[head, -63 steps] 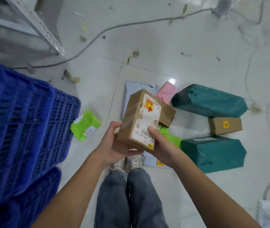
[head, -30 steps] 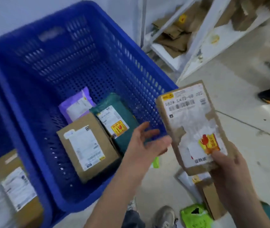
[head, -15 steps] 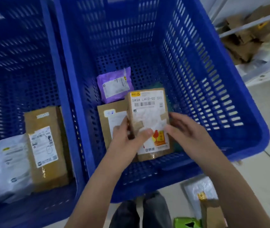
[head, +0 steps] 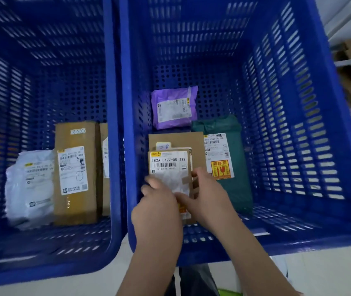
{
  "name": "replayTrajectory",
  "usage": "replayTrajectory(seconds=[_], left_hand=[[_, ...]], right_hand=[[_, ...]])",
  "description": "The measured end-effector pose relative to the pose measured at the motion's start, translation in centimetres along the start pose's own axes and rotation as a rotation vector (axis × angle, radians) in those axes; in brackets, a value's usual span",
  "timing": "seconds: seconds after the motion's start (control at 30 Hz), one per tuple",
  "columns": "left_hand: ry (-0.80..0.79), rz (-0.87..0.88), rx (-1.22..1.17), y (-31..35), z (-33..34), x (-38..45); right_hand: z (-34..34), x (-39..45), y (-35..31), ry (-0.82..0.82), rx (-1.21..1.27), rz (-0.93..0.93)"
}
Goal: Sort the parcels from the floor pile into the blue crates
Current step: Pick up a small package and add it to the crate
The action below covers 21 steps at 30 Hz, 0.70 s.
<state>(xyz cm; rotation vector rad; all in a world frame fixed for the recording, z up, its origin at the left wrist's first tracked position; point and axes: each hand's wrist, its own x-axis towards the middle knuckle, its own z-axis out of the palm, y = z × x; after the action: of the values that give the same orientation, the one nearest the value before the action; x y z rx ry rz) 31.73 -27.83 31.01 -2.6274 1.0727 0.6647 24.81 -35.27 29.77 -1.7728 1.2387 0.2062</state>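
Parcel [head: 170, 167] in R crate [head: 298, 242], both hands gripping.

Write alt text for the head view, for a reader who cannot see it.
Both hands, left hand and right hand, set a small labelled cardboard parcel on top of a larger box inside the right blue crate, beside a purple mailer and a green bag. The left blue crate holds a tall brown box and a white bag.

I'm counting two blue slotted plastic crates [head: 114, 103] — four brown cardboard boxes [head: 75, 174], three soft plastic mailer bags [head: 173, 107].
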Motion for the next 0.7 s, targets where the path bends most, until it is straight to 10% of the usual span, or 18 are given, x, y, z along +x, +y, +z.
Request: replayTrajectory(seconds=[0.33,0.53,0.7], left_hand=[[0.029,0.019,0.023,1.5,-2.0,-2.1],[0.289,0.693,-0.565,3.5,-2.5,-7.4],[0.227,1.185,-0.198,7.5,2.2,-12.4]], right_hand=[[-0.4,-0.9,-0.4,-0.111,-0.017,-0.009],[-5.7,-8.7,4.7,0.942,0.266,-0.385],[-7.4,-15.4,15.6,1.345,0.435,0.077]])
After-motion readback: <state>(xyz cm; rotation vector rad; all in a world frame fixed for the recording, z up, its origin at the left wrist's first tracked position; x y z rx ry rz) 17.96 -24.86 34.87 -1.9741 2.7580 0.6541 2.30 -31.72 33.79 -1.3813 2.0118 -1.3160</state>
